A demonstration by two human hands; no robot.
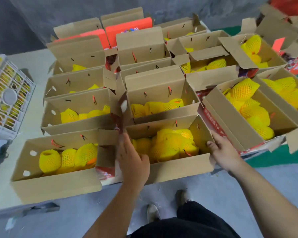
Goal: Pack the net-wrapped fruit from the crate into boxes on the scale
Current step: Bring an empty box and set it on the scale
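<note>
An open cardboard box stands front and centre, filled with yellow net-wrapped fruit. My left hand holds its left end wall, thumb inside the box and fingers running up the outside. My right hand grips the right end wall, thumb over the rim and fingers behind it. The pale plastic crate stands at the far left, with yellow fruit showing through its lattice side. No scale is in view.
Several more open boxes of wrapped fruit stand packed together in rows on the floor, touching the held box on its left, back and right. Red printed boxes stand at the back. My feet are on grey floor just in front.
</note>
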